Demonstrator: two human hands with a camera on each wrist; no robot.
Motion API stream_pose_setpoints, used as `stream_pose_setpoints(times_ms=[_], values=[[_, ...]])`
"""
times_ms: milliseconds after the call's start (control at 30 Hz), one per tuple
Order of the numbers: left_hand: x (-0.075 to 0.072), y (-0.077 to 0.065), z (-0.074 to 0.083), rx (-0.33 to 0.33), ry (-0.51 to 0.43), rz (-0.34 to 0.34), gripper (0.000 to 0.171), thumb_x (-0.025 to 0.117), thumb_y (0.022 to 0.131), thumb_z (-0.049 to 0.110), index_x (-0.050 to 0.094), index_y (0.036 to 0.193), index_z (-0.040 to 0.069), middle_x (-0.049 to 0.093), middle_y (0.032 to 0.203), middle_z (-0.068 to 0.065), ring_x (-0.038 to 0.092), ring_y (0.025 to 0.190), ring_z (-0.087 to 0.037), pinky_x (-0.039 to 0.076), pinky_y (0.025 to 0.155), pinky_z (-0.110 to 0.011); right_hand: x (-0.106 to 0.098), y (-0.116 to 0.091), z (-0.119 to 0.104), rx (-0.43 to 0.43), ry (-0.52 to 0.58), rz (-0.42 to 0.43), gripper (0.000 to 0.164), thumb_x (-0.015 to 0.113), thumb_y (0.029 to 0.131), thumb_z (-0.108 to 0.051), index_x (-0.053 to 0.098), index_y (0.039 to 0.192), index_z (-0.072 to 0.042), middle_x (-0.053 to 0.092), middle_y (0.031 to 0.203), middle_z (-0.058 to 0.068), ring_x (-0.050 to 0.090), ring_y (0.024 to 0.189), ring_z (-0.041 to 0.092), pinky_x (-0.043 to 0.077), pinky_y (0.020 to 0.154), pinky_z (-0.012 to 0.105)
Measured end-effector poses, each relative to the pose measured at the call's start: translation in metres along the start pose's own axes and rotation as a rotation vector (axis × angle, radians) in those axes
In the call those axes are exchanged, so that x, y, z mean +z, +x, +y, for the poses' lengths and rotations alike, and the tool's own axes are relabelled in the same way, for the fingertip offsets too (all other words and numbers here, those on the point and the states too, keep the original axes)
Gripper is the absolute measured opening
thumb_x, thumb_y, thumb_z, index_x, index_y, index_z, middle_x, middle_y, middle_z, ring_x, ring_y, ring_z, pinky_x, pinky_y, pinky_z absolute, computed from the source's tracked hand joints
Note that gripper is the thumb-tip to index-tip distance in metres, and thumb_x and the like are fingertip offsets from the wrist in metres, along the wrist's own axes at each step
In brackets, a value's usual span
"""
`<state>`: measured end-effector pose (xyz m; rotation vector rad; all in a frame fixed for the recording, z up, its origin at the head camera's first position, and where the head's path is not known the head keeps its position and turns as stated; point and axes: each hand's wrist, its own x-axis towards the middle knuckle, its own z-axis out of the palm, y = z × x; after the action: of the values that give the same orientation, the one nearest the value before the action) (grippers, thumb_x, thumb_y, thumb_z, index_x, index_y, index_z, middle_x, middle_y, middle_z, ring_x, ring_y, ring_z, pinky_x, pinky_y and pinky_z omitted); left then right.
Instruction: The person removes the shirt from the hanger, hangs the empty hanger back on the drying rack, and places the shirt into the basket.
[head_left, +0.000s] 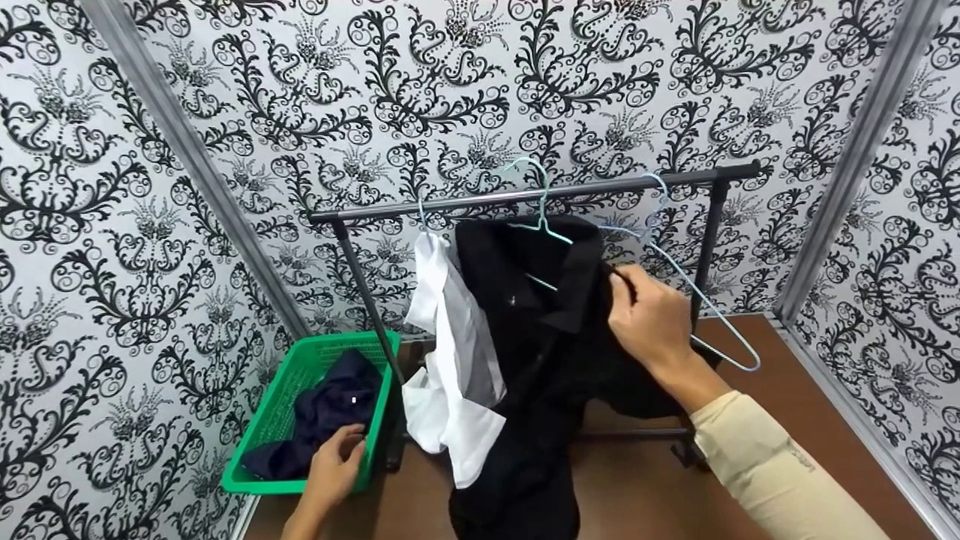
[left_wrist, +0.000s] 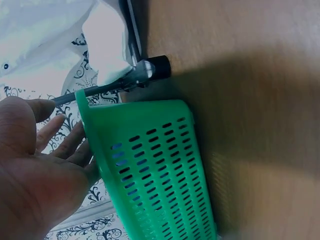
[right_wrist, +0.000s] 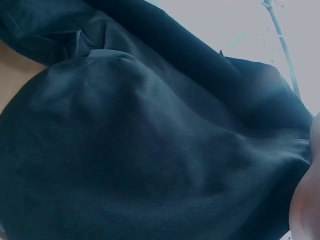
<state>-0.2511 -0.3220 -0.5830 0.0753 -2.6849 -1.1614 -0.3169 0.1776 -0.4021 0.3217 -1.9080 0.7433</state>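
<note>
A black collared shirt [head_left: 525, 337] is on a light green hanger [head_left: 544, 202] at the middle of the rack. The hanger's hook reaches above the rail; whether it rests on it I cannot tell. My right hand [head_left: 651, 319] grips the shirt at its right-side shoulder. The right wrist view is mostly filled by the shirt's black cloth [right_wrist: 150, 140]. Down at the left, my left hand [head_left: 335, 465] is at the near right rim of the green basket [head_left: 259, 484], fingers loosely bent and holding nothing. Inside the basket lies a crumpled dark navy garment [head_left: 337, 401].
A dark metal rail [head_left: 480, 199] spans the rack. A white garment [head_left: 450, 360] hangs at its left, beside the black shirt. A bare light blue hanger [head_left: 709, 300] hangs at the right. The rack stands on a brown table [head_left: 795, 420] before patterned walls.
</note>
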Motion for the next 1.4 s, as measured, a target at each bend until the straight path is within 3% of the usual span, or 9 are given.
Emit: stream_pose_setpoints(times_ms=[300,433,600,800,900,1000,1067,1267,1400], values=[[-0.003,0.002,0.004,-0.051,-0.022,-0.011,0.029,0.065,0.105,0.01,0.069,0.133,0.005,0.078,0.125,-0.017,0.075,0.114,-0.028,0.059,0.091,-0.033,-0.017,-0.021,0.02,-0.073,0.013,0.014,0.003,0.072,0.091,-0.006,0.072,0.089,-0.005,0.076,0.073,0.012,0.066,0.053,0.03,0.049,0.05,0.047],[-0.005,0.004,0.012,-0.041,-0.035,0.058,0.028,0.063,0.106,0.01,0.071,0.133,0.008,0.077,0.126,-0.017,0.075,0.112,-0.027,0.058,0.09,-0.03,-0.019,-0.031,0.031,-0.068,0.035,-0.02,0.005,0.073,0.09,-0.005,0.07,0.087,-0.007,0.073,0.072,0.009,0.066,0.055,0.028,0.049,0.055,0.046],[-0.005,-0.001,0.024,0.091,0.005,0.224,0.022,0.065,0.103,0.003,0.076,0.122,0.008,0.079,0.115,-0.012,0.074,0.101,-0.022,0.057,0.084,-0.024,-0.018,-0.045,0.042,-0.111,0.038,-0.064,0.006,0.073,0.091,-0.006,0.068,0.087,-0.007,0.071,0.069,0.009,0.065,0.054,0.027,0.049,0.053,0.046],[0.007,0.0,0.048,0.371,-0.065,0.375,0.02,0.071,0.096,-0.007,0.078,0.11,0.006,0.079,0.101,-0.008,0.069,0.088,-0.006,0.052,0.079,-0.01,-0.015,-0.064,0.052,-0.208,-0.001,-0.134,0.005,0.075,0.088,-0.005,0.071,0.092,-0.007,0.074,0.071,0.009,0.066,0.052,0.027,0.049,0.048,0.045],[0.008,0.001,0.067,0.454,-0.106,0.369,0.023,0.07,0.096,-0.008,0.078,0.11,0.008,0.079,0.101,-0.007,0.071,0.085,-0.005,0.052,0.078,-0.009,-0.012,-0.072,0.054,-0.233,-0.007,-0.16,0.005,0.075,0.089,-0.007,0.071,0.091,-0.008,0.073,0.069,0.008,0.064,0.05,0.025,0.048,0.047,0.044],[0.006,-0.002,0.093,0.478,-0.133,0.359,0.024,0.069,0.097,-0.006,0.079,0.112,0.01,0.08,0.105,-0.004,0.075,0.091,-0.012,0.054,0.083,-0.01,-0.011,-0.077,0.054,-0.247,-0.007,-0.164,0.005,0.075,0.089,-0.006,0.071,0.091,-0.008,0.073,0.069,0.007,0.064,0.05,0.023,0.047,0.046,0.043],[0.006,-0.006,0.112,0.491,-0.136,0.396,0.023,0.07,0.097,-0.006,0.079,0.111,0.01,0.08,0.106,-0.004,0.076,0.095,-0.018,0.053,0.088,-0.013,-0.011,-0.08,0.054,-0.251,-0.006,-0.168,0.005,0.075,0.089,-0.006,0.071,0.092,-0.008,0.073,0.069,0.006,0.063,0.049,0.022,0.048,0.046,0.042],[0.014,-0.028,0.187,0.603,-0.204,0.598,0.019,0.075,0.089,-0.009,0.079,0.101,0.005,0.077,0.097,-0.008,0.07,0.093,-0.027,0.046,0.093,-0.025,-0.013,-0.087,0.055,-0.227,-0.002,-0.163,0.007,0.076,0.088,-0.004,0.071,0.091,-0.008,0.072,0.068,0.005,0.061,0.048,0.02,0.048,0.047,0.042],[0.029,-0.048,0.243,0.729,-0.277,0.561,0.023,0.075,0.087,-0.008,0.077,0.104,0.007,0.075,0.099,-0.008,0.067,0.096,-0.024,0.047,0.095,-0.027,-0.014,-0.091,0.055,-0.214,-0.008,-0.173,0.008,0.076,0.087,-0.003,0.071,0.091,-0.009,0.071,0.067,0.004,0.059,0.048,0.018,0.047,0.047,0.041]])
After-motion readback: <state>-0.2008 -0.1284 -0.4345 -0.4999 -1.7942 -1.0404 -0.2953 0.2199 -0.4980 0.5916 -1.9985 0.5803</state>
